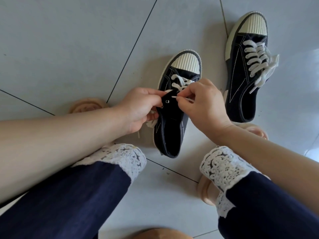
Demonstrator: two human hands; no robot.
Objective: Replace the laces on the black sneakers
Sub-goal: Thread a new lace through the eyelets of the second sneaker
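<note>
My left hand (138, 107) pinches the sneaker (170, 135) by its soft flap and my right hand (202, 104) nips the lace (181, 83) between them — limp cord, so I'd grip its stiff tip.

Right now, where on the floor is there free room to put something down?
Widest bare tiles lie left of the near sneaker, beyond the left hand. A narrower strip runs between it and the laced sneaker. Crowded around the right hand and trouser cuffs.
</note>
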